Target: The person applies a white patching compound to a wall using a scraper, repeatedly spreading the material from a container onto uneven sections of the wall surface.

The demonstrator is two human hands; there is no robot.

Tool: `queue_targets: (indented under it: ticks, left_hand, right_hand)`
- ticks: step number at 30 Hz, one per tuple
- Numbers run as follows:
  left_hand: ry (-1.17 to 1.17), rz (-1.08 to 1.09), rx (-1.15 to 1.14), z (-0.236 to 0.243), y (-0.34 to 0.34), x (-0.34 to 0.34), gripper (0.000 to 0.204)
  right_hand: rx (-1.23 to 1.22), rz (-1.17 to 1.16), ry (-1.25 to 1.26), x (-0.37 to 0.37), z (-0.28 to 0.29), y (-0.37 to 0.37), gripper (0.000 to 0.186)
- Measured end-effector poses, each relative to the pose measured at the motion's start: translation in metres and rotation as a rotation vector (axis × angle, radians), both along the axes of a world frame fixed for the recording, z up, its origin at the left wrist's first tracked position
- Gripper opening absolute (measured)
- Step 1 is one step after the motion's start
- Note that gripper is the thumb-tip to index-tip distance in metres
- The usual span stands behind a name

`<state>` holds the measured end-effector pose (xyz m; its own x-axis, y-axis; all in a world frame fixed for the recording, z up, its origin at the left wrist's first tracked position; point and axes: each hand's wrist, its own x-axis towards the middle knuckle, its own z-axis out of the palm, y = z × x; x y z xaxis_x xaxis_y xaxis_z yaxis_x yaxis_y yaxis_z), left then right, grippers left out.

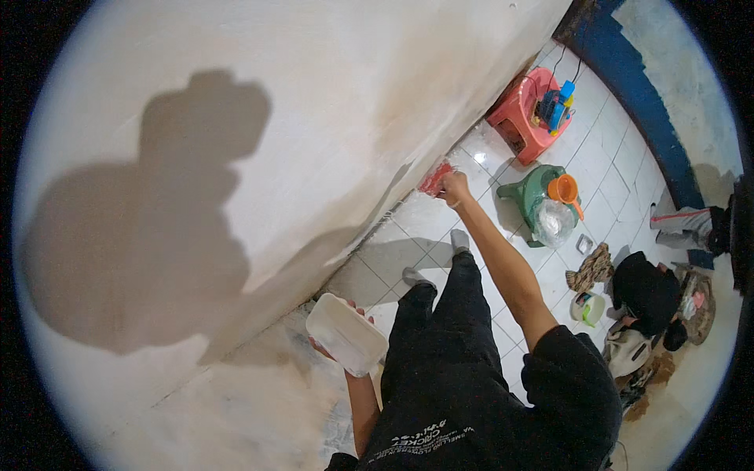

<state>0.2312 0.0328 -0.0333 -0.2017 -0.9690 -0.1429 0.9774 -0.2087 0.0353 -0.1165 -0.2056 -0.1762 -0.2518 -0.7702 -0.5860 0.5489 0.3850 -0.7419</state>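
Observation:
My right hand reaches down to the foot of the white wall and is closed on a small red flat tool, which is pressed against the wall just above the floor. My left hand holds a white rectangular tub from underneath, close to my body and beside the wall. Most of the left hand's fingers are hidden behind the tub. My legs in black trousers stand on the white tiled floor.
A pink plastic stool with blue and yellow items stands by the wall. Nearby are a green jug with an orange funnel, a patterned cloth, a small white pail and a black bag. Another person's leg shows at right.

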Motion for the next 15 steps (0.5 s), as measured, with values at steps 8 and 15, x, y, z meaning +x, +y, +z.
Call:
queue_targets:
  ticks: [8, 15]
  left_hand:
    - [-0.054, -0.056, 0.078, -0.011, 0.003, 0.009, 0.092]
    - [-0.050, -0.103, 0.066, 0.006, -0.006, -0.001, 0.092]
  right_hand:
    - [-0.064, -0.087, -0.080, 0.047, 0.014, -0.064, 0.009]
    - [-0.199, -0.004, -0.197, 0.040, 0.109, -0.039, 0.008]
